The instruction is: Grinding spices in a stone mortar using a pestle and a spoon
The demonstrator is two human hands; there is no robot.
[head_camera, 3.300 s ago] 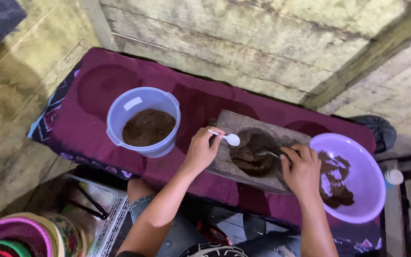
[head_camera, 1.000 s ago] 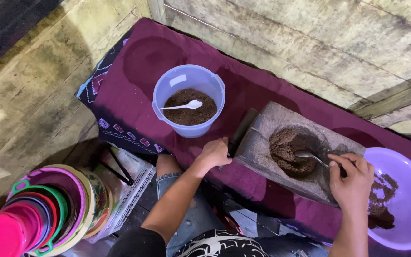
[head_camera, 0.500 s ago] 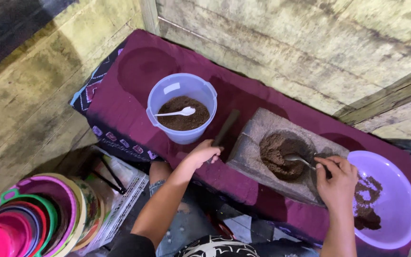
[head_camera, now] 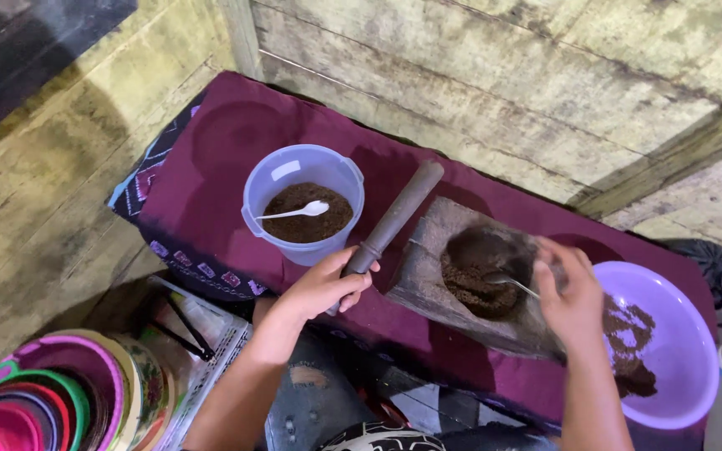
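The pestle had just been gripped by the left hand beside the tub, while a spoon was held in the paste by the right hand.

Soft daylight falls from twelve o'clock; shadows pool at nine, the right hand blurs, and edges bow.

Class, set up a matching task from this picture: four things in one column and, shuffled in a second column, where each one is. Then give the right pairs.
Things:
1 white spoon
2 dark roller
3 metal spoon
4 stack of coloured bowls

Places:
A in the left hand
B on the floor, lower left
C in the blue tub
D on the stone slab, in the right hand

Pairs: 1-C, 2-A, 3-D, 4-B
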